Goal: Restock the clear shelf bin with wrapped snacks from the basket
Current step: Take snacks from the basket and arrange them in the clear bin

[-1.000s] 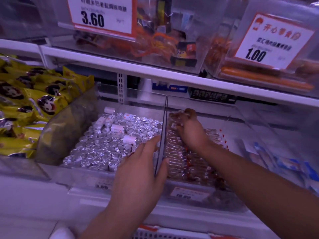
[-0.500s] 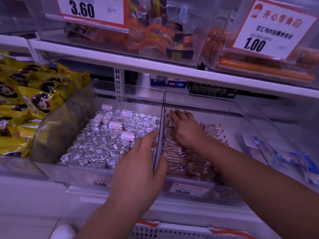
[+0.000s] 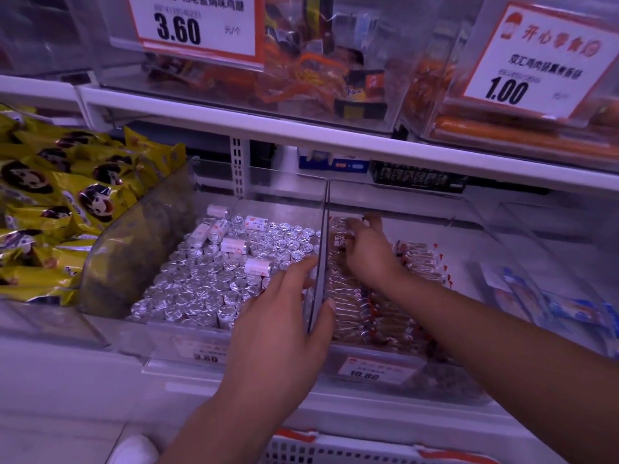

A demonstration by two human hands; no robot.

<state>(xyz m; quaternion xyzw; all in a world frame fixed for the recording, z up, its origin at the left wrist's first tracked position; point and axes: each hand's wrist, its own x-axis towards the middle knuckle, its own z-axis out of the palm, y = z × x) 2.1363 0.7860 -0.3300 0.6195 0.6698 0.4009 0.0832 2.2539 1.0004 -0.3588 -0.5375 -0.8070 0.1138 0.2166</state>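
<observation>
Head view | right hand [image 3: 368,259] grips wrapped snacks [image 3: 348,296] | long axes left-right

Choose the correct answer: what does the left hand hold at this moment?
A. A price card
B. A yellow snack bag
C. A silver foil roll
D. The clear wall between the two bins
D: the left hand has its fingers on one side and its thumb on the other side of the clear divider wall, while the right hand reaches among the wrapped snacks in the bin beside it.
</observation>
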